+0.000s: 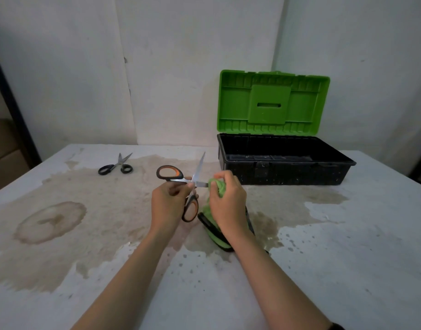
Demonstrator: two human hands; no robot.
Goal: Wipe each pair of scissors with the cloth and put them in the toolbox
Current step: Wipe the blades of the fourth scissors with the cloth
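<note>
- Head view: at the far left, a brown ring stain (50, 222) marks the pale worktop (347, 234).
- Small black-handled scissors (115, 164) lie flat on the worktop, well apart from the hands, blades a little open.
- Left hand (167, 206) holds the orange-and-black scissors (179, 180) above the worktop, its fingers curled round them near the pivot; the blades gape wide, one pointing up, the other pointing right.
- Right hand (228, 201) has its fingers curled round the green cloth (218, 185), pinching it onto the right-pointing blade; the rest of the cloth hangs down to the worktop.
- Toolbox (288, 175) stands open at the far right of the worktop, its green lid (273, 103) upright.
</note>
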